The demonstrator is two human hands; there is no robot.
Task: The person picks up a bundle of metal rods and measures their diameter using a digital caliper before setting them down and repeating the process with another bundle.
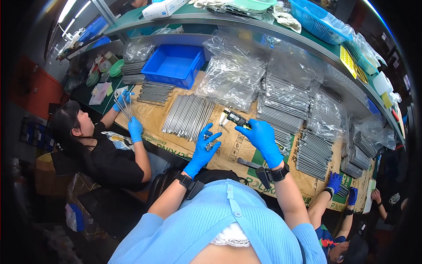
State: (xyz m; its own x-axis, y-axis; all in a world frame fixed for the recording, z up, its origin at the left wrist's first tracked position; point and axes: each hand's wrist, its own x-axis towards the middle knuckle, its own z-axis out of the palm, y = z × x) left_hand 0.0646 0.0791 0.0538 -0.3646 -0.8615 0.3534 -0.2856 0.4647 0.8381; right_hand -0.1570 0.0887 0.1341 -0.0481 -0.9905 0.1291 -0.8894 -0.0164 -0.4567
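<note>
My right hand point(263, 138), in a blue glove, grips a digital caliper point(236, 118) with a black body, its jaws pointing left over the table. Nothing shows clearly between the jaws. My left hand point(203, 149), also blue-gloved, is held just left of the caliper with its fingers curled. A small metallic bit shows among those fingers, too small to name. Behind my left hand lies a row of shiny metal rods point(188, 116), side by side on the brown paper-covered table point(224, 152).
Bagged rods point(283, 99) and more loose rods point(313, 154) lie to the right. A blue bin point(173, 64) stands at the back left, below a shelf point(193, 20). A co-worker at left holds several rods point(126, 108); another person's gloved hand point(335, 181) is at right.
</note>
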